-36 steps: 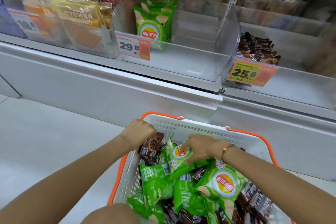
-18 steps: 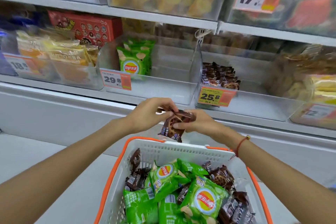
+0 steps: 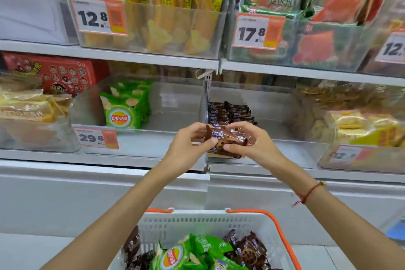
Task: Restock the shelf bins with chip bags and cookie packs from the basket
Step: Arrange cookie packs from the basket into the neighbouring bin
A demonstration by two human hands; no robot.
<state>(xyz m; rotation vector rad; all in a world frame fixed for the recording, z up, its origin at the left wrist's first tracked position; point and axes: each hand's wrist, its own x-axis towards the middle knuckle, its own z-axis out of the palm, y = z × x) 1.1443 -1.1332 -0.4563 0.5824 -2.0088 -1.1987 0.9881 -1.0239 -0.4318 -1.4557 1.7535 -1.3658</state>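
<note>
Shop shelving (image 3: 153,56) ahead, clear bins in rows. Below, white basket (image 3: 197,223) with orange rim, heaped with green chip bags (image 3: 175,256). Up front, glossy brown cookie pack (image 3: 228,140), pinched by left hand (image 3: 188,147) and right hand (image 3: 252,142), just before the half-bare cookie bin (image 3: 274,136).

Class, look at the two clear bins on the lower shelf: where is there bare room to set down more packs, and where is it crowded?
Chip bin: bare floor right of the green chip bags, up to the divider. Cookie bin: bare right of the brown cookie packs. Crowded: the yellow snack bins at both ends, and the front where both hands hold a cookie pack.
</note>
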